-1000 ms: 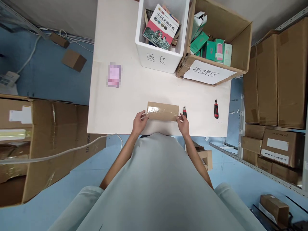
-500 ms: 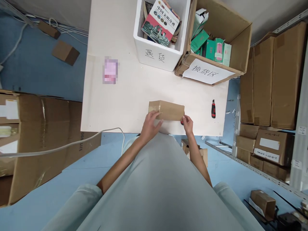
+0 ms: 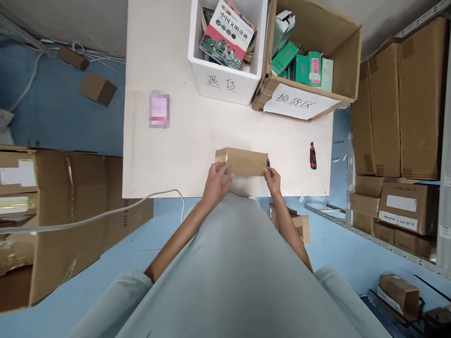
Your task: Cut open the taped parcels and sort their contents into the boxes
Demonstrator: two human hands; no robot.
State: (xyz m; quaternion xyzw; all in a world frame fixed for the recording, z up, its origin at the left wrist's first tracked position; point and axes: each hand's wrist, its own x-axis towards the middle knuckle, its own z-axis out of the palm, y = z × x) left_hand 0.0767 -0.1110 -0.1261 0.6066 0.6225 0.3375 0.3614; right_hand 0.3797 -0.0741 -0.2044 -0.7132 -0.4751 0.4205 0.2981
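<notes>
A small brown cardboard box (image 3: 248, 162) with clear tape at its left end lies near the table's front edge. My left hand (image 3: 215, 180) holds its left end, fingers on the top and thumb apart along the near side. At the near right corner, my right hand (image 3: 273, 181) pinches the box's edge between thumb and fingertips. A small red and black piece (image 3: 268, 163) peeks out at the box's right end, just beyond my right fingers; the rest of it is hidden. Further right on the table lies a red and black box cutter (image 3: 313, 156).
A white foam bin (image 3: 225, 87) with books and a cardboard carton (image 3: 345, 89) with green boxes stand at the table's back. A blurred pink item (image 3: 159, 110) lies left. A white cable (image 3: 105, 216) crosses near the front edge. Shelves with boxes (image 3: 405, 209) stand right.
The view has shifted slightly. Both hands remain at the box's ends. The red and black piece, earlier visible below the box's right corner, now shows beyond my right fingers.
</notes>
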